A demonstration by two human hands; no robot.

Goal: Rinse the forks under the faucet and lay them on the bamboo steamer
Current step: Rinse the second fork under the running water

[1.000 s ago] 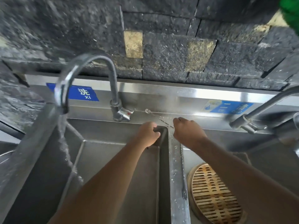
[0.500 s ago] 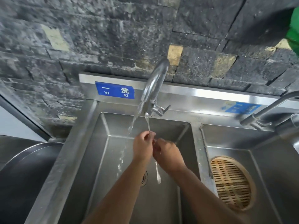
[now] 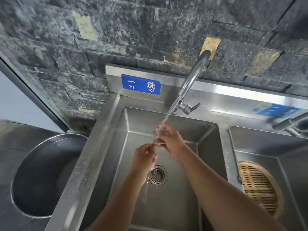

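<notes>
Over the back half of the left basin (image 3: 186, 205), the left hand (image 3: 144, 155) pinched the fork (image 3: 155, 140) low while the right hand (image 3: 171, 142) gripped it higher under the faucet (image 3: 191, 80); turning it slowly, tines toward the stream, would probably rinse it best before moving to the bamboo steamer (image 3: 260, 187) in the right basin.

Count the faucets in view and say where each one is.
2. One faucet arches over the left basin, running water onto the hands. A second faucet shows partly at the right edge, over the basin holding the bamboo steamer. Others may be out of frame.
</notes>
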